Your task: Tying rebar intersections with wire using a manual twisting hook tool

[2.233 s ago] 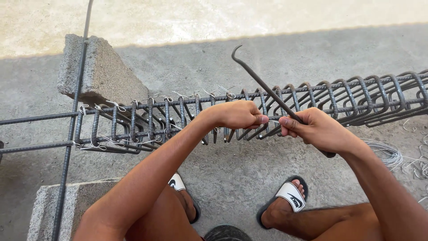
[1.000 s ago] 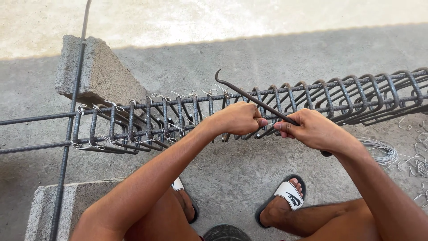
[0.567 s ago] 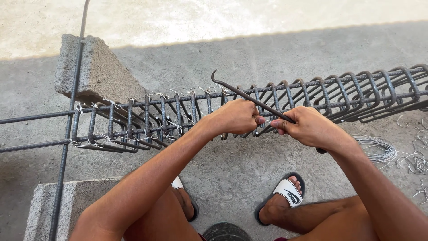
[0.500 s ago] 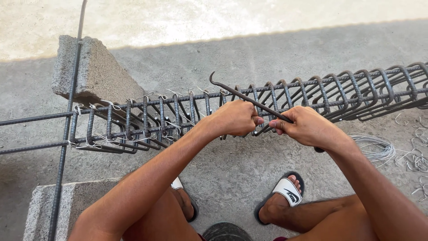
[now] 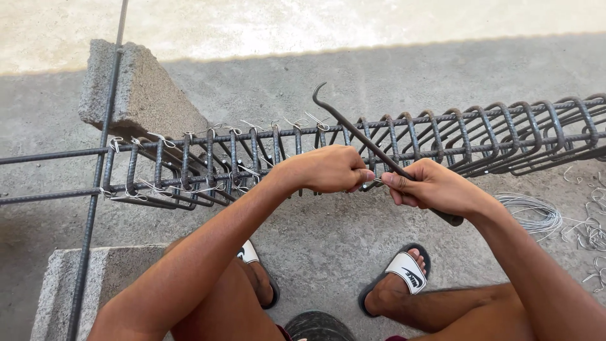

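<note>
A long rebar cage of dark steel bars and rectangular stirrups runs left to right in front of me, its left part tied with thin wire. My left hand is closed on the near bar of the cage, pinching a thin tie wire at the fingertips. My right hand grips a dark hooked steel tying tool. The tool's shaft slants up to the left over the cage, with the hook end at the top. Both hands meet at the same spot on the near bar.
A grey concrete block supports the cage at the far left, and another block lies at the near left. A single rebar crosses top to bottom. A coil of wire and cut wire pieces lie right. My sandalled feet stand on the concrete.
The hooked tool has swung leftward and lower over the cage while my right hand turns it. Both hands stay at the same joint.
</note>
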